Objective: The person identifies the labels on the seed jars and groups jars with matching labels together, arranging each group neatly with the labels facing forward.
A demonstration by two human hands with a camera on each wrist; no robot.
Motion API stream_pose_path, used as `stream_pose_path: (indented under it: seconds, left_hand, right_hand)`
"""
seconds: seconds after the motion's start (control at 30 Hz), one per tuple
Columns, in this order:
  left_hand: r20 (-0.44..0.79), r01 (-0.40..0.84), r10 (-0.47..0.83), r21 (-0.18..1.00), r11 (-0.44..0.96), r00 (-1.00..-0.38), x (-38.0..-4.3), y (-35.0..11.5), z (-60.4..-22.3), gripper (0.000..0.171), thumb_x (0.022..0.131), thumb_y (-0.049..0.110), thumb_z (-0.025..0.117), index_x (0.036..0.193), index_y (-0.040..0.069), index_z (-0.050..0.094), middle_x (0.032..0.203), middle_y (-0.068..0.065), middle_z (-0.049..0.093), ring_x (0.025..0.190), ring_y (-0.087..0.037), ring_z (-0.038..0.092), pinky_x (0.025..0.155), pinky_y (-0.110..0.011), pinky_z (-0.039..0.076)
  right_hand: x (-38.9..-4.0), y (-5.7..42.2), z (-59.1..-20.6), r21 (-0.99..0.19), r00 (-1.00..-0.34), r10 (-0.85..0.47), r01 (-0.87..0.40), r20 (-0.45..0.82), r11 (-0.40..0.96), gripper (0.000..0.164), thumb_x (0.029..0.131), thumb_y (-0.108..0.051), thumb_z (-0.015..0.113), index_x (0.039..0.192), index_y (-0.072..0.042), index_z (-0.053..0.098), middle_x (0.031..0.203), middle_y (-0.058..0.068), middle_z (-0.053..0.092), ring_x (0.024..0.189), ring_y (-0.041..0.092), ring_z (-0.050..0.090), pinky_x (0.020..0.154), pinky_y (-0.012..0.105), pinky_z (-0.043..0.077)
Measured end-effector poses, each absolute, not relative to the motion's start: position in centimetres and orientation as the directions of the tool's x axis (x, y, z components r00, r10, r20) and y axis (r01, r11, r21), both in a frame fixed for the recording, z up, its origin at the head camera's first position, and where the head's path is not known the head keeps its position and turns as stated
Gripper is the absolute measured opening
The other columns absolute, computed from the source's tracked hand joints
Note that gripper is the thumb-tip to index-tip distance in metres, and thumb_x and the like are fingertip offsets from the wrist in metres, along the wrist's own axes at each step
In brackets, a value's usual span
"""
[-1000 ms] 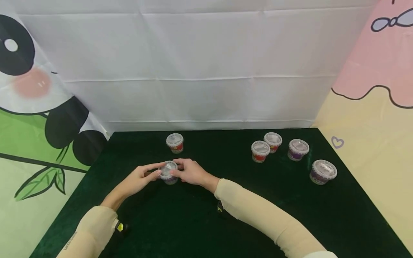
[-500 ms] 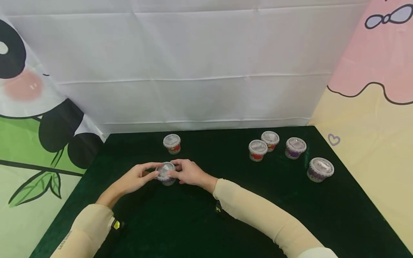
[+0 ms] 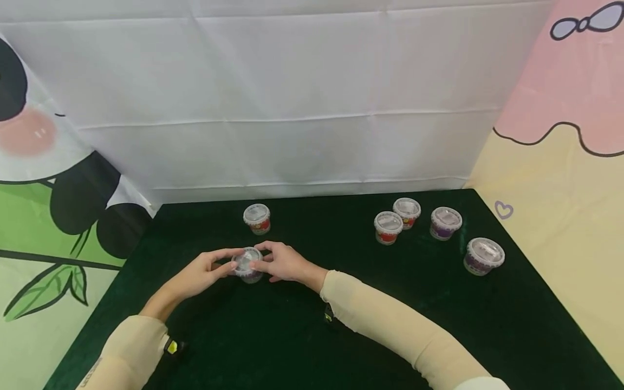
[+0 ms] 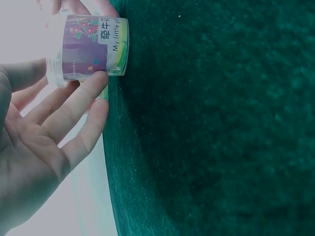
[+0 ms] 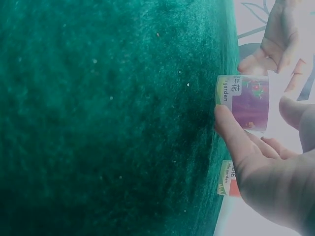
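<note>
A small lidded plastic cup (image 3: 248, 257) stands left of centre on the dark green cloth. Its purple label (image 4: 84, 49) carries flowers and the words "My little g…" in the left wrist view. From the left, my left hand (image 3: 197, 275) holds the cup by its side, thumb at the lid rim. My right hand (image 3: 291, 264) grips it from the opposite side, with thumb and fingers around the lid and wall. The right wrist view shows both hands at the purple cup (image 5: 250, 105). Just behind it sits a red-labelled cup (image 3: 257, 219).
To the right stand two more red-labelled cups, one nearer (image 3: 388, 227) and one behind (image 3: 407, 212). Beside them are a purple-labelled cup (image 3: 446, 223) and another dark-labelled cup (image 3: 484, 256). A white cloth wall (image 3: 312, 108) rises behind the green table (image 3: 312, 336).
The view has shifted slightly, so the scene sits a little differently in the frame. Both hands keep hold of the cup in nearly the same place; the other cups stay put.
</note>
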State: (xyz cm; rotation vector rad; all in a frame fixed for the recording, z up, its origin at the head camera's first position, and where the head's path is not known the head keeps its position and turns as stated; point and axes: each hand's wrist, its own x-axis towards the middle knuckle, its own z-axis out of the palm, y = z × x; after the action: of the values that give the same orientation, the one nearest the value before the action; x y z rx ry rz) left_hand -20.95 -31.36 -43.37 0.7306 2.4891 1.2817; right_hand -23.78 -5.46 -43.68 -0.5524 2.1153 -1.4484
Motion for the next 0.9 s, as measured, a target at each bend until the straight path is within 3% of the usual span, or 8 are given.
stream_pose_path:
  seconds: [0.17, 0.47, 0.67, 0.9]
  left_hand:
    - [0.018, 0.331, 0.542, 0.809, 0.486, -0.84, -20.7, -31.6, -43.2, 0.041, 0.108, 0.014, 0.051, 0.146, 0.0, 0.049, 0.141, -0.025, 0.052, 0.114, -0.036, 0.063, 0.091, -0.037, 0.057]
    - [-0.029, 0.314, 0.511, 0.758, 0.571, -0.859, -20.8, -30.4, -42.6, 0.04, 0.109, 0.02, 0.05, 0.145, 0.004, 0.048, 0.139, -0.022, 0.053, 0.109, -0.027, 0.065, 0.088, -0.033, 0.056]
    - [-0.032, 0.311, 0.477, 0.719, 0.621, -0.878, -20.7, -30.0, -42.0, 0.036, 0.108, 0.022, 0.052, 0.141, 0.007, 0.051, 0.135, -0.017, 0.056, 0.11, -0.031, 0.06, 0.086, -0.038, 0.055]
    - [-0.041, 0.341, 0.479, 0.651, 0.679, -0.877, -20.8, -29.5, -40.9, 0.033, 0.106, 0.021, 0.056, 0.136, 0.006, 0.056, 0.13, -0.019, 0.06, 0.101, -0.03, 0.068, 0.082, -0.042, 0.058]
  right_hand:
    - [-23.7, -5.7, -43.7, -0.935, -0.78, -0.6, -0.057, -0.177, 0.35, 0.054, 0.101, -0.031, 0.066, 0.148, -0.014, 0.049, 0.136, 0.014, 0.062, 0.108, 0.019, 0.067, 0.073, 0.032, 0.061]
    - [-23.4, -5.4, -43.7, -0.922, -0.796, -0.582, -0.086, -0.164, 0.378, 0.053, 0.101, -0.032, 0.065, 0.148, -0.014, 0.049, 0.129, 0.012, 0.062, 0.098, 0.023, 0.068, 0.07, 0.03, 0.06]
    - [-23.2, -5.4, -43.7, -0.925, -0.799, -0.583, -0.096, -0.148, 0.367, 0.054, 0.102, -0.033, 0.064, 0.15, -0.015, 0.047, 0.129, 0.011, 0.063, 0.096, 0.022, 0.068, 0.07, 0.03, 0.059]
    - [-23.0, -5.2, -44.2, -0.95, -0.799, -0.58, -0.033, -0.162, 0.311, 0.06, 0.103, -0.033, 0.062, 0.154, -0.01, 0.04, 0.132, 0.014, 0.06, 0.104, 0.026, 0.067, 0.077, 0.034, 0.06]
